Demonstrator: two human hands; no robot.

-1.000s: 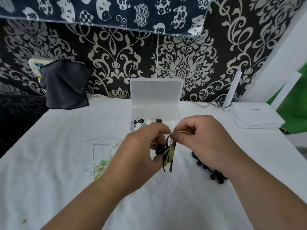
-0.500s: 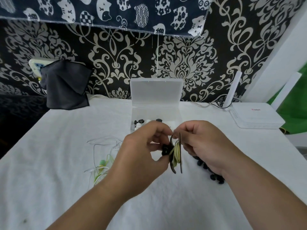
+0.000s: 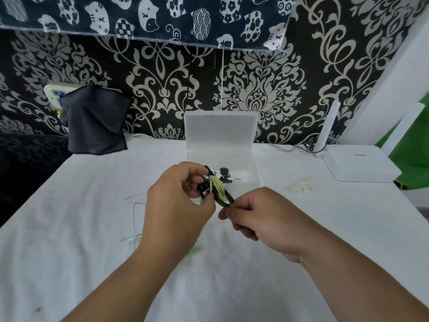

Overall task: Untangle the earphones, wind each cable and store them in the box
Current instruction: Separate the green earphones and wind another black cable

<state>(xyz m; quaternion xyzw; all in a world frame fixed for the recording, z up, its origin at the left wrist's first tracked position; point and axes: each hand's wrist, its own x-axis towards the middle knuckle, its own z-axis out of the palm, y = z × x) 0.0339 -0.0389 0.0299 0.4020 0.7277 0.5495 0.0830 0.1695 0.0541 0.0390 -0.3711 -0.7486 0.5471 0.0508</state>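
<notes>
Both hands meet just above the middle of the view, off the table. At nine o'clock of the pair, the left hand [image 3: 178, 205] curls its fingers round the earphone coil [image 3: 217, 189], a bundle of black and yellow-green cable. At four o'clock from that bundle, the right hand [image 3: 262, 219] pinches a black loop at its lower edge between thumb and forefinger, with the other fingers curled under.

The table [image 3: 69, 252], under a white cloth, fills the lower part of the view. Damask wallpaper [image 3: 262, 96] rises behind it at twelve o'clock, with a cat-print curtain [image 3: 139, 17] hanging above. A white router [image 3: 362, 163] sits at two o'clock from the hands, its antenna upright. A dark cloth [image 3: 95, 122] hangs against the wall at ten o'clock.

The box [image 3: 254, 175], of clear plastic, stands at twelve o'clock just behind the coil, its lid [image 3: 220, 129] raised upright. Stored earphones [image 3: 224, 174], black and white, lie inside it. A loose white cable [image 3: 134, 212] trails on the cloth at eight o'clock of the left hand, partly hidden by the forearm. Small white scraps [image 3: 300, 185] lie at one o'clock of the right hand.
</notes>
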